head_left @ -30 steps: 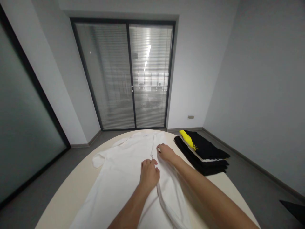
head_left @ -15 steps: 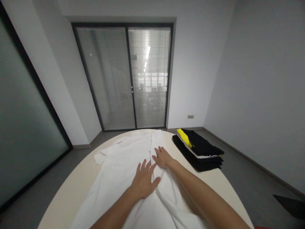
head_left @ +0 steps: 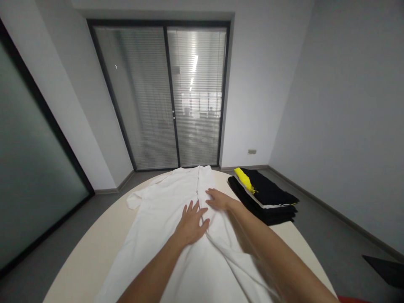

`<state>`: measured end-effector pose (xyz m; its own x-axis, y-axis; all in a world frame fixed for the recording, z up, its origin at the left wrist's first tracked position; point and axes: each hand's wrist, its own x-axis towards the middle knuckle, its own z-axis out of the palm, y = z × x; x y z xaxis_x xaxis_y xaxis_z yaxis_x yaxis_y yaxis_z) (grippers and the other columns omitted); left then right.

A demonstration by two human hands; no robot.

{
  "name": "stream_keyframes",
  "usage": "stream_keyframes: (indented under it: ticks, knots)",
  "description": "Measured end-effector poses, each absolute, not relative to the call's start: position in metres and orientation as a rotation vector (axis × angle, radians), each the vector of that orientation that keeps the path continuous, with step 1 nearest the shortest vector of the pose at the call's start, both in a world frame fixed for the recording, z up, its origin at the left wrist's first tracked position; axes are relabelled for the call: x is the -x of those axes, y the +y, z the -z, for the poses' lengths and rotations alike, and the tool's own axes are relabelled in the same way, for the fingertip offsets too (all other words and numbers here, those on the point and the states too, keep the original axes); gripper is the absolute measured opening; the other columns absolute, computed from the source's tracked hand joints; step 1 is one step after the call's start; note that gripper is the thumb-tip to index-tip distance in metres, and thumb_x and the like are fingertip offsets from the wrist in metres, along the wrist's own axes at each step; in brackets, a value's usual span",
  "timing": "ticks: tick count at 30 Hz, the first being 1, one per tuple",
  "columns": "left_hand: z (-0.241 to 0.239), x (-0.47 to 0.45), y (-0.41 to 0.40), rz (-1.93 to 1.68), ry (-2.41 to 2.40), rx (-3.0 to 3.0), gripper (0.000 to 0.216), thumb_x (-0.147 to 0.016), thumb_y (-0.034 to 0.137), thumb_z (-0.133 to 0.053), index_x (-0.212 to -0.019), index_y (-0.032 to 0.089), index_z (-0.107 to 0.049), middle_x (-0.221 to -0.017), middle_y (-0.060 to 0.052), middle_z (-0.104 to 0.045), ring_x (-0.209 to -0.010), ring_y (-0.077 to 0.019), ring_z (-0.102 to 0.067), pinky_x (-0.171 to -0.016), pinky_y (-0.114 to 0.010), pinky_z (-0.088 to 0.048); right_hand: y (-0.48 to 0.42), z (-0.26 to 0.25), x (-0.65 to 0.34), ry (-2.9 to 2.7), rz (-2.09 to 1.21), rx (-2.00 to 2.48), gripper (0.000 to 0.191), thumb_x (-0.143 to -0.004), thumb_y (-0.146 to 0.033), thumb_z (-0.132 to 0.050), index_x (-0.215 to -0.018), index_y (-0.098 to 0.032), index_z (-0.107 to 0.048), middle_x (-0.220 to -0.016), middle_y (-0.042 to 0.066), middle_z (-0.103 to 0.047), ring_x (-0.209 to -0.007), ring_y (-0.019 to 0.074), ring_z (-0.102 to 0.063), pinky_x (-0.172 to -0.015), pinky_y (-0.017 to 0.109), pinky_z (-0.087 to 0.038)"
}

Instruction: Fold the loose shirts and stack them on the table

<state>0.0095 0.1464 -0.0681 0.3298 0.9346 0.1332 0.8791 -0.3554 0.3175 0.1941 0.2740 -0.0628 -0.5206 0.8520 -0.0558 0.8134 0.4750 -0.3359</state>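
Observation:
A long white garment (head_left: pixel 164 219) lies spread flat on a rounded cream table (head_left: pixel 94 248), with a short sleeve sticking out at the left. My left hand (head_left: pixel 191 223) rests flat on the garment's middle, fingers stretched out. My right hand (head_left: pixel 219 199) lies flat a little farther away, just right of the garment's centre seam, fingers spread too. Neither hand holds anything. My right forearm crosses the garment's bunched right edge.
A stack of folded black clothes (head_left: pixel 265 200) with a yellow patch sits at the table's far right. Beyond the table is a glass sliding door with blinds (head_left: pixel 164 97). A dark glass panel (head_left: pixel 28 168) lines the left wall.
One second ago both hands were curled and pinching the fabric at the seam. They have since let go and flattened out on the cloth. The view has shifted slightly.

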Motion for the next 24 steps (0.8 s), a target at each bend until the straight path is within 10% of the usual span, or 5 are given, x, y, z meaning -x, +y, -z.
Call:
stream_keyframes:
  ticks: [4, 8, 14, 24]
  knots:
    - [0.054, -0.007, 0.114, -0.560, 1.262, -2.588, 0.034, -0.095, 0.027, -0.046, -0.122, 0.022, -0.067, -0.164, -0.006, -0.026, -0.153, -0.0311, -0.010, -0.121, -0.051, -0.018, 0.247, 0.052, -0.229, -2.628, -0.528, 1.331, 0.058, -0.086, -0.040, -0.063, -0.137, -0.012, -0.060, -0.147, 0.017, -0.051, -0.136, 0.0288, -0.048, -0.114, 0.037, -0.034]
    - [0.043, -0.013, 0.075, -0.547, 0.908, -2.665, 0.027, -0.089, 0.026, -0.057, -0.115, 0.025, -0.066, -0.137, -0.006, -0.060, -0.135, -0.0244, -0.046, -0.120, -0.044, -0.022, 0.211, 0.037, -0.260, -2.552, -0.737, 1.336, 0.045, -0.081, -0.043, -0.068, -0.116, -0.015, -0.072, -0.115, 0.012, -0.071, -0.101, 0.0246, -0.066, -0.091, 0.032, -0.050]
    - [0.038, -0.037, 0.035, -0.517, 0.945, -2.708, 0.013, -0.088, 0.019, -0.058, -0.100, 0.021, -0.064, -0.099, -0.004, -0.066, -0.098, -0.0201, -0.058, -0.097, -0.035, -0.041, 0.165, 0.031, -0.277, -2.350, -1.127, 1.547, 0.042, -0.077, -0.046, -0.073, -0.105, -0.016, -0.068, -0.075, 0.003, -0.070, -0.059, 0.0133, -0.057, -0.056, 0.023, -0.043]
    - [0.054, -0.049, 0.016, -0.725, 0.832, -2.619, 0.019, -0.083, 0.010, -0.052, -0.095, 0.021, -0.062, -0.105, -0.005, -0.066, -0.099, -0.0200, -0.058, -0.094, -0.035, -0.042, 0.134, 0.055, -0.269, -2.256, -0.590, 1.492, 0.023, -0.085, -0.040, -0.064, -0.082, -0.017, -0.067, -0.075, 0.003, -0.069, -0.065, 0.0129, -0.054, -0.059, 0.023, -0.036]
